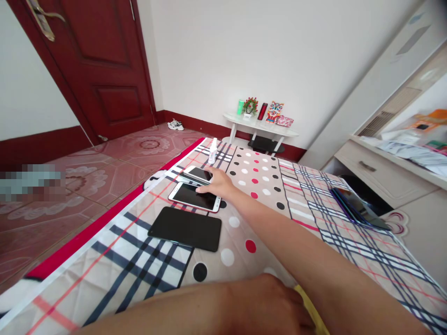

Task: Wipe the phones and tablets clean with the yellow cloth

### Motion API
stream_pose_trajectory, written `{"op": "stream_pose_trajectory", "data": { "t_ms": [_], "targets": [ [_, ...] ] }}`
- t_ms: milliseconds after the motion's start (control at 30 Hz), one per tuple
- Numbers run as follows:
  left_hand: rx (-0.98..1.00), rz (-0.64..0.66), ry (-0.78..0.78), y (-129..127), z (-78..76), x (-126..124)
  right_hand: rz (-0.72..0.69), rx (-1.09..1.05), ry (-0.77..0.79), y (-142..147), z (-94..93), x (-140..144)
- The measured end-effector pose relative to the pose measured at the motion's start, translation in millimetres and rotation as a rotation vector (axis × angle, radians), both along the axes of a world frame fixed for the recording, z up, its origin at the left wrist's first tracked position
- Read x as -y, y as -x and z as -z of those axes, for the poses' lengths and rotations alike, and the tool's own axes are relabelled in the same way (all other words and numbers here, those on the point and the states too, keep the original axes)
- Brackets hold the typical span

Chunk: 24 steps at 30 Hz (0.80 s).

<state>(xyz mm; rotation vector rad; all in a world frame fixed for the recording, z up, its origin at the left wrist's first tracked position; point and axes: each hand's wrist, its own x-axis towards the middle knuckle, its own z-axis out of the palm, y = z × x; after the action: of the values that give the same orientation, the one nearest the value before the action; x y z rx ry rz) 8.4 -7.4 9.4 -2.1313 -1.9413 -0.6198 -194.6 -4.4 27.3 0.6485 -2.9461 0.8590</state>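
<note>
My right hand (220, 183) reaches forward over the bed, its thumb and fingers closed around the right end of a white smartphone (199, 174). A darker edge shows beneath that phone; whether it is a second phone I cannot tell. The thumb overlaps another white smartphone (195, 197) lying screen up just nearer. Closer still, a larger black smartphone (186, 228) lies flat. A small white spray bottle (213, 151) stands upright behind the phones. My left hand (272, 302), low in view by my right forearm, is closed on a yellow cloth (312, 311), mostly hidden.
A patterned quilt (139, 274) covers the bed. Dark, shiny flat devices (356, 209) lie at its right edge, beside a drawer cabinet (366, 167). A low glass table (261, 124) with a plant and several small items stands against the wall. A red door (104, 60) is at left.
</note>
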Motion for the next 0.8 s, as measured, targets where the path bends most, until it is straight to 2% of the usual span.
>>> {"op": "stream_pose_trajectory", "data": {
  "t_ms": [133, 200, 267, 367, 533, 600, 700, 733, 800],
  "targets": [
    [-0.014, -0.007, -0.055, 3, 3.1, 1, 0.107, -0.216, -0.132, 21, 4.9, -7],
    [-0.016, -0.002, -0.099, 4, 5.1, 1, 0.145, -0.326, -0.15, 24, 6.8, -19],
    [0.017, -0.019, -0.116, 3, 5.9, 1, 0.133, -0.393, -0.147, 22, 7.4, -44],
    [0.083, -0.067, -0.12, 2, 4.3, 1, 0.129, -0.436, -0.19, 7, 3.5, -110],
    [0.119, -0.073, -0.103, -1, -2.2, 0, 0.501, -0.476, -0.364, -41, -13.1, -258],
    [0.137, -0.064, -0.095, -1, -5.5, 0, 0.747, -0.472, -0.501, -59, -16.5, -311],
    [0.155, -0.072, -0.084, 0, -10.0, 0, 1.16, -0.221, -0.577, -73, -14.3, -372],
    [0.159, -0.075, -0.076, 0, -11.1, -1, 1.236, -0.138, -0.564, -75, -12.1, -388],
    [0.172, -0.081, -0.063, 0, -12.6, -1, 1.297, 0.033, -0.49, -74, -6.7, -413]
  ]
}}
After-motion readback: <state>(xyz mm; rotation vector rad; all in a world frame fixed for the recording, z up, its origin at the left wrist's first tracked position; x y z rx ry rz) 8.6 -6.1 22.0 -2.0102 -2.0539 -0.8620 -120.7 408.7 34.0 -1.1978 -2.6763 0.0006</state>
